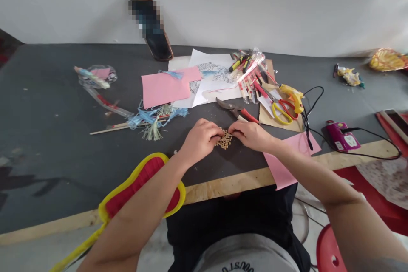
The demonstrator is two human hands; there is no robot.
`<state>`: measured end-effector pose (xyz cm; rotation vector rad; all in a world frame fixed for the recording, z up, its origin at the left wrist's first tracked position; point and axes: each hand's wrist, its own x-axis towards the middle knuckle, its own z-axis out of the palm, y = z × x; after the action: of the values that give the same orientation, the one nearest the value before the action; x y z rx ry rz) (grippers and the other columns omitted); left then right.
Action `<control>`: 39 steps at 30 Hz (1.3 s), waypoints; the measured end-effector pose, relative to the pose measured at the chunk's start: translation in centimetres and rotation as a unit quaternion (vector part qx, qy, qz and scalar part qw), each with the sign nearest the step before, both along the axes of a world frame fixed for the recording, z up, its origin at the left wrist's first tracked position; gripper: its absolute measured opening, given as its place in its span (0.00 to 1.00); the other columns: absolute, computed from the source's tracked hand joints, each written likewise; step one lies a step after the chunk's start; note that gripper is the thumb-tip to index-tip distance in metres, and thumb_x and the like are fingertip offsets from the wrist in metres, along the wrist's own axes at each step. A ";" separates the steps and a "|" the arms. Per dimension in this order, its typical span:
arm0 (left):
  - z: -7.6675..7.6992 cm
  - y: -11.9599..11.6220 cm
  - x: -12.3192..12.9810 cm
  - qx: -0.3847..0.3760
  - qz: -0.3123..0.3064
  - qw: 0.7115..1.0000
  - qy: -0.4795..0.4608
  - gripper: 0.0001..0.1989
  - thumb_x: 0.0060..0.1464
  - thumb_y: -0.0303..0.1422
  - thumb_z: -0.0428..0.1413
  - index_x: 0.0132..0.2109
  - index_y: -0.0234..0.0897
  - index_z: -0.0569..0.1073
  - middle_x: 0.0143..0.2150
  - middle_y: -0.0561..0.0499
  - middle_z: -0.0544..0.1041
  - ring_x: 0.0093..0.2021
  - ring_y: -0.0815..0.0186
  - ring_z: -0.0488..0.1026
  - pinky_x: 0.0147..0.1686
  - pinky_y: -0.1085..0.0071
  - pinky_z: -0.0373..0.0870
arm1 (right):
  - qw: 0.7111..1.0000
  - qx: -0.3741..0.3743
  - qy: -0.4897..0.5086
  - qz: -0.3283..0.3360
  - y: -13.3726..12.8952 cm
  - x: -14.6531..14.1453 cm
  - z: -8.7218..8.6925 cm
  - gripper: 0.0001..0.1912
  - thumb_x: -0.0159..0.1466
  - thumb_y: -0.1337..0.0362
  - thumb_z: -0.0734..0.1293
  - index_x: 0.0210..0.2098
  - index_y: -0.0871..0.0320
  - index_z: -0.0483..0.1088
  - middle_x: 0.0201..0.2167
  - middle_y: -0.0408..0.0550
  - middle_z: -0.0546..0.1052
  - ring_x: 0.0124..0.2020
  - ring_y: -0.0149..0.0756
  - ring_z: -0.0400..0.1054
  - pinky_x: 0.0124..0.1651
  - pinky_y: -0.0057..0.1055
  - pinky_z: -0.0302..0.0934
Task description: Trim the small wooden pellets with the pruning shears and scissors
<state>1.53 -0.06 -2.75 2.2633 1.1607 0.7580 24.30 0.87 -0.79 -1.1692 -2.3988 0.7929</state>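
Observation:
A small pile of tan beads or pellets (225, 140) lies on the grey table (63, 106). My left hand (202, 139) touches the pile's left side, its fingers curled together; anything between the fingertips is too small to make out. On the right side, my right hand (250, 134) has thumb and fingers pinched at the pile's edge, and what they hold, if anything, cannot be seen. Just behind my right hand are red-handled pliers (248, 115). A red shape with a yellow fuzzy border (153, 165) lies partly under my left forearm.
Pink paper (165, 88), blue tassels (143, 118), printed sheets (216, 89), scissors (282, 111), a yellow glue gun (292, 95) and bagged sticks (250, 76) lie farther back. A phone (153, 29) leans on the wall. At right is a purple device (342, 137) with a cable.

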 end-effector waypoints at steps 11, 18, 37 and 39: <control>1.2 0.0 -0.6 -0.009 0.007 1.000 0.027 0.08 0.59 0.26 0.59 0.43 0.40 0.82 0.40 0.46 0.83 0.46 0.54 0.72 0.47 0.58 0.70 | 0.996 0.067 0.035 -0.040 -0.4 0.6 -0.9 0.14 0.70 0.70 0.58 0.45 0.55 0.74 0.42 0.50 0.79 0.45 0.39 0.75 0.49 0.35 0.70; 1.6 -0.4 -0.7 0.008 0.011 0.998 0.069 0.09 0.61 0.24 0.57 0.44 0.38 0.80 0.44 0.45 0.81 0.49 0.54 0.69 0.50 0.56 0.69 | 0.986 0.120 0.071 -0.091 1.0 1.9 -1.7 0.12 0.68 0.71 0.60 0.46 0.56 0.73 0.44 0.53 0.79 0.47 0.41 0.75 0.51 0.39 0.71; 1.2 -0.2 -0.6 0.029 0.026 0.995 0.095 0.16 0.62 0.21 0.50 0.47 0.37 0.80 0.42 0.45 0.82 0.46 0.53 0.69 0.48 0.54 0.69 | 0.988 0.146 0.042 0.039 0.3 0.9 -2.1 0.17 0.67 0.75 0.58 0.45 0.59 0.76 0.42 0.55 0.78 0.43 0.42 0.71 0.49 0.41 0.70; 1.3 -0.2 -0.7 0.024 0.013 0.996 0.086 0.17 0.62 0.20 0.49 0.46 0.37 0.80 0.43 0.45 0.82 0.46 0.53 0.69 0.48 0.55 0.69 | 0.988 0.138 0.058 0.035 0.4 1.0 -2.1 0.17 0.66 0.77 0.58 0.44 0.59 0.76 0.42 0.55 0.78 0.43 0.42 0.72 0.48 0.41 0.71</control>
<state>0.86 -0.26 -1.45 2.3968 1.2638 0.6159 25.33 1.23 -2.92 -0.9083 -2.3703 0.5118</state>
